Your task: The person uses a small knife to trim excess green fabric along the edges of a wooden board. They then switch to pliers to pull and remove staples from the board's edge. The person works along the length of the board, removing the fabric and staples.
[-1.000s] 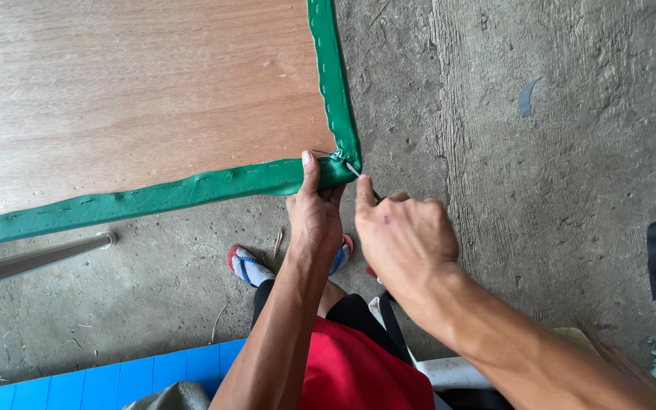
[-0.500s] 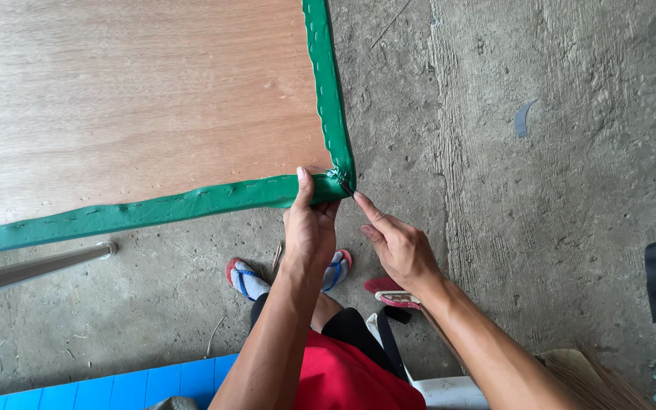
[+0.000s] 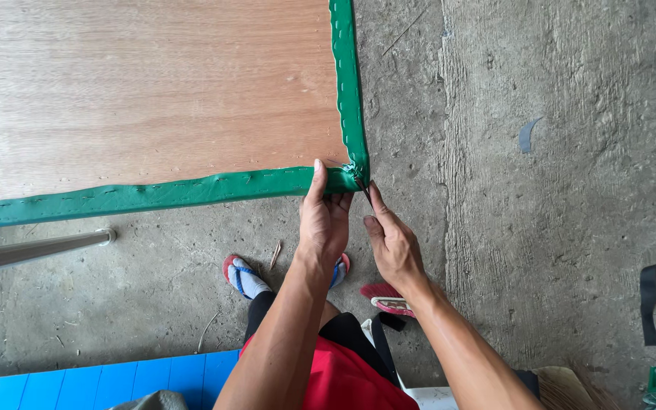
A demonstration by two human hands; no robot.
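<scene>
A brown wooden board (image 3: 153, 99) lies flat in front of me, its edges wrapped in a stapled green fabric strip (image 3: 191, 190). My left hand (image 3: 324, 224) grips the green strip at the board's near right corner, thumb on top. My right hand (image 3: 390, 239) is right beside it, fingertips pinching a thin dark piece against the corner fold (image 3: 358, 176). Whether that piece is a tool or a loose end of fabric cannot be told.
A rough concrete floor (image 3: 540, 228) lies to the right and below. A metal bar (image 3: 39, 247) pokes in from the left under the board. A blue panel (image 3: 115, 380) sits at the bottom left, dark strips (image 3: 651, 296) at the right edge. My sandalled feet (image 3: 248, 277) are below.
My right hand has dropped lower and drawn back, then closed in on the corner again. My left hand stays clamped on the corner of the green strip.
</scene>
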